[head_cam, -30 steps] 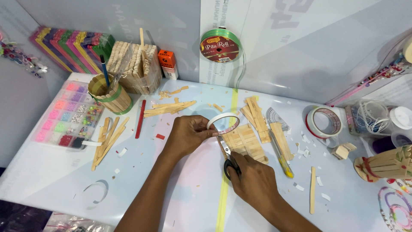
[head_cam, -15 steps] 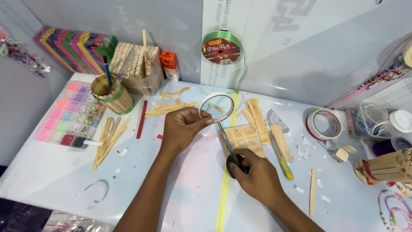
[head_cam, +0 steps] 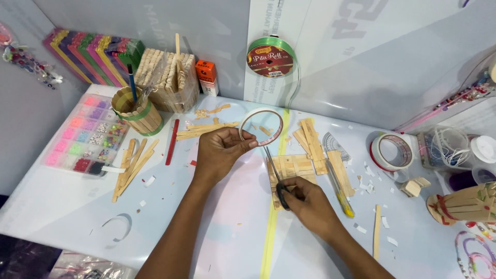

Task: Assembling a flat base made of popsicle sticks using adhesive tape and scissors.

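The left hand (head_cam: 219, 152) holds a roll of tape (head_cam: 261, 126) up above the white bench (head_cam: 67, 206). Its fingers are closed on the near edge of the ring. The right hand (head_cam: 305, 204) holds black scissors (head_cam: 276, 178), with fingers in the handles. The blades point up toward the tape and look nearly closed. Under the scissors lies a flat square of wooden sticks (head_cam: 292, 168). More loose sticks (head_cam: 132, 160) lie to the left. A stick cup (head_cam: 135, 111) with a green band stands near a tray of beads (head_cam: 85, 137). A green ribbon roll (head_cam: 271, 57) leans on the wall. Another tape roll (head_cam: 391, 151) sits on the right.
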